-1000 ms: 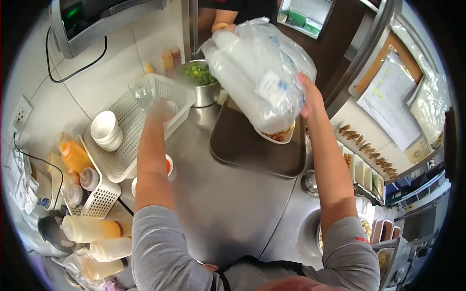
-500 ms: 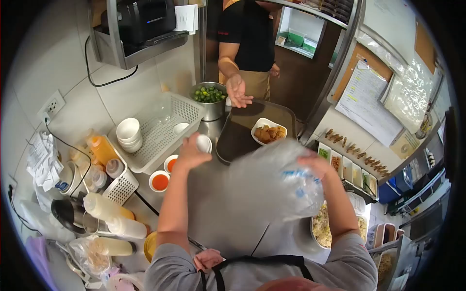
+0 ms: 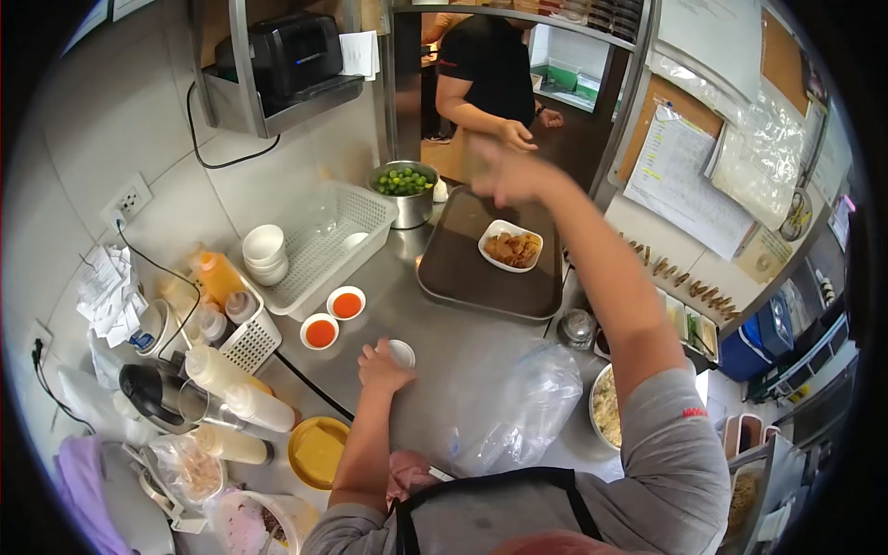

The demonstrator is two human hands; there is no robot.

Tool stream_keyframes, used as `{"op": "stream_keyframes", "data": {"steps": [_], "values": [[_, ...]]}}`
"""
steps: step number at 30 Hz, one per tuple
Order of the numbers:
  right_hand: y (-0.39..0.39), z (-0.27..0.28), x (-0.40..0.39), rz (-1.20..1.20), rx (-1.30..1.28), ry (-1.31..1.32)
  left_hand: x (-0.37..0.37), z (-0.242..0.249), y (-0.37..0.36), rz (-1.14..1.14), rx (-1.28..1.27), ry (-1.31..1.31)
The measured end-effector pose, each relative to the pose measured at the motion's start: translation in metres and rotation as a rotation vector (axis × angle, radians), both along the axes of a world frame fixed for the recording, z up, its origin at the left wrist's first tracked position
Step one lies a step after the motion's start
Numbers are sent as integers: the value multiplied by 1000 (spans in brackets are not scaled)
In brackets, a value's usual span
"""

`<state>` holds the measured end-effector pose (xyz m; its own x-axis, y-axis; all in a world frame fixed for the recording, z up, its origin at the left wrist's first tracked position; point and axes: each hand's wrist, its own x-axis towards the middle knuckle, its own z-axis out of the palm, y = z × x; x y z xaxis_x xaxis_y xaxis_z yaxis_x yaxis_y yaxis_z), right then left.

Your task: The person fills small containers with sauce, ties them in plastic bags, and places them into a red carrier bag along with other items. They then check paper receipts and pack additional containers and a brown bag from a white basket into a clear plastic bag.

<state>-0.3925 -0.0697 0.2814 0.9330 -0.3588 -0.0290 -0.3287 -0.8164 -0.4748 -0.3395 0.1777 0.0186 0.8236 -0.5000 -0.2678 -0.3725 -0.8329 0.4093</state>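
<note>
My left hand (image 3: 382, 366) is low over the steel counter, its fingers closed around a small white bowl (image 3: 402, 351). Two white bowls of orange-red sauce (image 3: 321, 334) stand just beyond it. Stretched far forward, my right hand (image 3: 509, 174) is above the back of a brown tray (image 3: 453, 277); motion smears its fingers, and whether it holds anything is hidden. On that tray sits a white dish (image 3: 497, 228) of browned food pieces (image 3: 514, 249). A see-through plastic bag (image 3: 523, 398) lies crumpled on the counter near my body.
Across the counter stands a person in black (image 3: 481, 65), one hand (image 3: 518, 136) extended near mine. A metal pot of green citrus (image 3: 404, 180) and a white perforated basket (image 3: 324, 268) line the left back. Squeeze bottles (image 3: 259, 407) crowd the left; a rice container (image 3: 606, 407) is at right.
My right hand has let go of the plastic bag and swung forward over the tray. My left hand has come back toward me with the small bowl. The other person has shifted and drawn their hand back.
</note>
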Motion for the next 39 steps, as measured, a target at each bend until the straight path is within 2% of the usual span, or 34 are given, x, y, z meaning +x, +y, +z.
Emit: {"op": "stream_keyframes", "data": {"steps": [2, 4, 6, 8, 11, 12, 15, 16, 18, 20, 21, 23, 24, 26, 30, 32, 33, 36, 37, 39], "values": [[-20, 36, 37, -38, -171, -291, -6, -3, 5, 24, 5, -2], [-6, 71, 45, -97, -123, -472, -3, -7, 4, 48, -7, -23], [11, 82, 45, -43, -76, -677, -4, -7, 5, 50, -19, -37], [18, 75, 52, -36, -157, -630, -2, -8, 6, 57, -59, -54], [26, 1, 54, 185, -171, -429, 3, -18, 10, 76, -235, -82], [36, -35, 46, 286, -145, -363, 5, -23, 10, 80, -280, -102], [69, -142, 9, 399, -58, 123, 6, -27, 17, 145, -479, -84], [70, -186, -7, 449, -25, 113, 7, -31, 21, 177, -516, -109], [85, -250, -33, 362, 32, 258, 10, -37, 27, 227, -597, -168], [112, -275, -49, 278, -201, 157, 17, -34, 39, 288, -463, -238], [124, -282, -49, 235, -321, 103, 19, -27, 44, 334, -355, -241], [136, -287, -36, 359, -242, 55, 27, -32, 54, 375, -176, -237], [142, -288, -29, 419, -204, 24, 27, -31, 56, 391, -158, -222], [159, -281, -19, 460, -292, -13, 29, -26, 60, 418, -119, -198], [157, -304, 17, 439, -411, 115, 32, -39, 66, 405, -205, -254], [158, -305, 34, 372, -339, 32, 36, -59, 66, 402, -334, -375], [159, -303, 36, 328, -301, -3, 32, -54, 64, 434, -379, -464], [160, -298, 40, 270, -40, -116, 22, -42, 61, 341, -460, -654], [153, -288, 39, 275, -27, -118, 20, -41, 61, 270, -540, -660], [137, -260, 32, 289, -17, -131, 11, -37, 56, 169, -541, -550]]}}
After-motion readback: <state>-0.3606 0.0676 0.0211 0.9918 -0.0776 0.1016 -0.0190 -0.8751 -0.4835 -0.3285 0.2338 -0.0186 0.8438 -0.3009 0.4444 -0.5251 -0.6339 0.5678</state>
